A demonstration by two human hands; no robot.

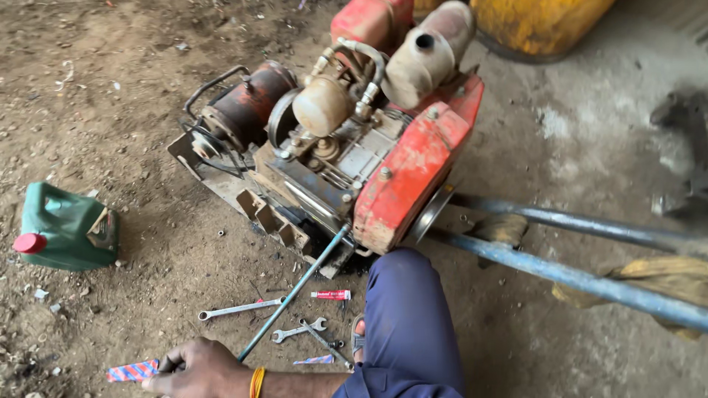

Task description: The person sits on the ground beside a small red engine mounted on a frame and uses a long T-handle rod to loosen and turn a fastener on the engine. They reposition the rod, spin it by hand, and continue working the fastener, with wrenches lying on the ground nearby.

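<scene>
- One hand [195, 366], side unclear, rests on the dirt floor [110, 147]; its grip is closed on a striped tool handle [133, 371].
- A long blue rod [295, 291] leans from the hand to the red engine [354, 140].
- Wrenches [240, 308] lie nearby.

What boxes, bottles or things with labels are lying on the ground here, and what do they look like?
Green jug: on the dirt at far left, lying on its side, boxy, red cap, pale label on one face.
Small tube: on the ground in front of the engine, thin, white with red ends.
Striped wrapper: at the bottom, beside the hand, flat, red, blue and white.
</scene>
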